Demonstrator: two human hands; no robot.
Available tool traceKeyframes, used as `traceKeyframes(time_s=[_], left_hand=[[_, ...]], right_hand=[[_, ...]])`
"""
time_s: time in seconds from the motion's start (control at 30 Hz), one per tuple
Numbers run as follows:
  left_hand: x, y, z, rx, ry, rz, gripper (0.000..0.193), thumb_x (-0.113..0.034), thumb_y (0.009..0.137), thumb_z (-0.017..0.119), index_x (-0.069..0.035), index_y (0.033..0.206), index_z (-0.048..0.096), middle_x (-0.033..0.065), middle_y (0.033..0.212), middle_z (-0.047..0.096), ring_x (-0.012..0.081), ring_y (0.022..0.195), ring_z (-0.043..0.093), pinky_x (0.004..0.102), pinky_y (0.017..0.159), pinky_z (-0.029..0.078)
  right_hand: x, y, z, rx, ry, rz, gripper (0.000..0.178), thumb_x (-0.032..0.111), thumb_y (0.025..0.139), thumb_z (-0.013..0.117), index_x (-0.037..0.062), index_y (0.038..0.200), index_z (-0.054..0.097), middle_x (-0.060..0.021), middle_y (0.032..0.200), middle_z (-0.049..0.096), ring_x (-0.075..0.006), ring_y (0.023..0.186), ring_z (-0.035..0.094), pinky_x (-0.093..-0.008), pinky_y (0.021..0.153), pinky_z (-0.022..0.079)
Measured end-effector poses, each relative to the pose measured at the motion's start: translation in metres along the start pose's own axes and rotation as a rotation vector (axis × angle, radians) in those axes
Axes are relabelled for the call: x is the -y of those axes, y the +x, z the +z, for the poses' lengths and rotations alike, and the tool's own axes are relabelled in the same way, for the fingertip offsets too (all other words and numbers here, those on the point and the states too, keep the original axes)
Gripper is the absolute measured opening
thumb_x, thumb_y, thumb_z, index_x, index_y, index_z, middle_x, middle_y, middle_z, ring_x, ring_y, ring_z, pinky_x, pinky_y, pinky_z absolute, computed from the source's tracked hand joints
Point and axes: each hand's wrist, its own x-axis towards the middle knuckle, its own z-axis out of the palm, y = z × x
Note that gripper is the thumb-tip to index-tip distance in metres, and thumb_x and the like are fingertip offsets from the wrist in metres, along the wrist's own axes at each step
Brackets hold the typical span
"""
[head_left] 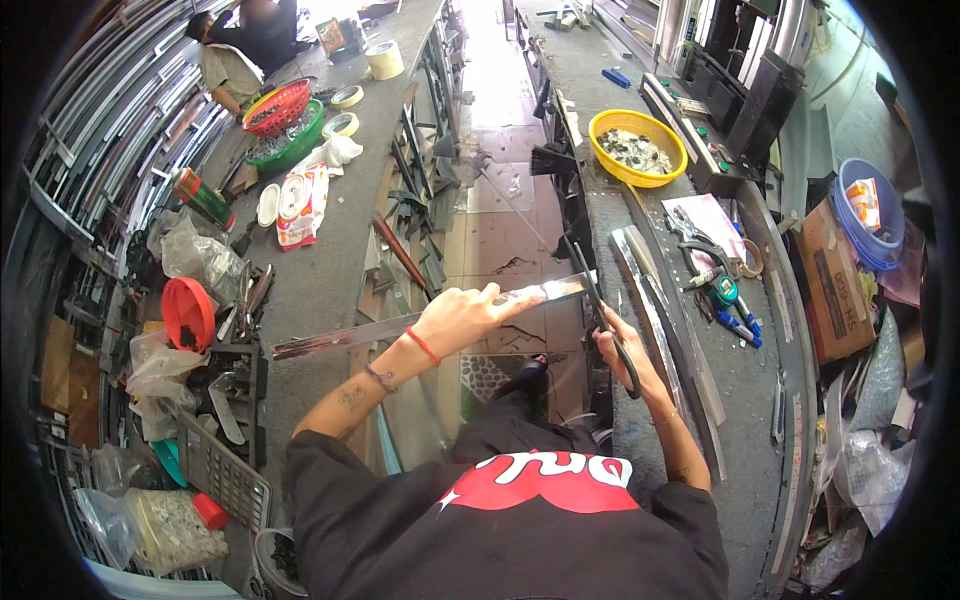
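Note:
My left hand (462, 320) is closed around a long, flat greyish strip (375, 332) above the aisle between two benches. The strip runs from over the left bench, where its end is dark and streaked, to a shiny end by my right hand. In my right hand (630, 345) is a long dark tool (583, 268) that looks like a pair of scissors, held nearly upright across the strip's right end. Whether its blades touch the strip is hard to make out. A red string and a bracelet circle my left wrist.
A yellow basket (637, 148) of small parts, pliers (708, 262), a tape measure (722, 290) and long metal profiles (660, 320) lie on the right bench. On the left bench are a green basket (287, 150), tape rolls (383, 60) and a grey crate (225, 465). A person (235, 75) stands far left.

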Motion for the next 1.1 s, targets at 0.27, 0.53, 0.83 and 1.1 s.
traceKeyframes(time_s=[0.27,0.53,0.83,1.1], left_hand=[[0.014,-0.019,0.022,-0.046,-0.179,-0.018,0.069,-0.021,0.082,0.058,-0.032,0.142,0.026,0.0039,0.075,0.051,0.0177,0.053,0.058,0.0282,0.048,0.051],[0.009,-0.023,0.062,-0.085,-0.224,0.058,0.067,-0.015,0.085,0.048,-0.038,0.142,0.021,0.0051,0.074,0.05,0.0198,0.055,0.06,0.0313,0.045,0.051],[-0.011,-0.026,0.077,-0.172,-0.021,0.25,0.067,-0.017,0.079,0.05,-0.012,0.142,0.029,-0.0009,0.073,0.05,0.0101,0.059,0.057,0.0229,0.046,0.047],[-0.044,0.007,0.083,-0.095,-0.129,0.353,0.053,-0.016,0.079,0.051,-0.02,0.131,0.043,-0.0025,0.077,0.052,0.0115,0.072,0.057,0.0243,0.06,0.042]], right_hand=[[0.0,0.009,0.017,0.001,0.001,-0.087,0.071,0.049,0.087,0.056,0.001,0.135,0.038,-0.0112,0.109,0.054,-0.0158,0.1,0.047,-0.0293,0.084,0.037],[-0.03,0.019,0.025,-0.143,-0.025,-0.084,0.062,0.04,0.087,0.059,0.0014,0.133,0.042,-0.0012,0.078,0.054,-0.0073,0.067,0.044,-0.024,0.063,0.041],[-0.03,-0.125,-0.089,-0.859,-0.877,0.239,0.068,0.021,0.072,0.075,0.0095,0.133,0.046,-0.0109,0.095,0.056,-0.0214,0.081,0.053,-0.0346,0.07,0.044],[-0.085,-0.312,-0.099,-1.091,-1.194,0.947,0.079,0.019,0.072,0.073,0.0097,0.138,0.031,-0.0183,0.124,0.051,-0.0325,0.098,0.057,-0.0461,0.076,0.044]])
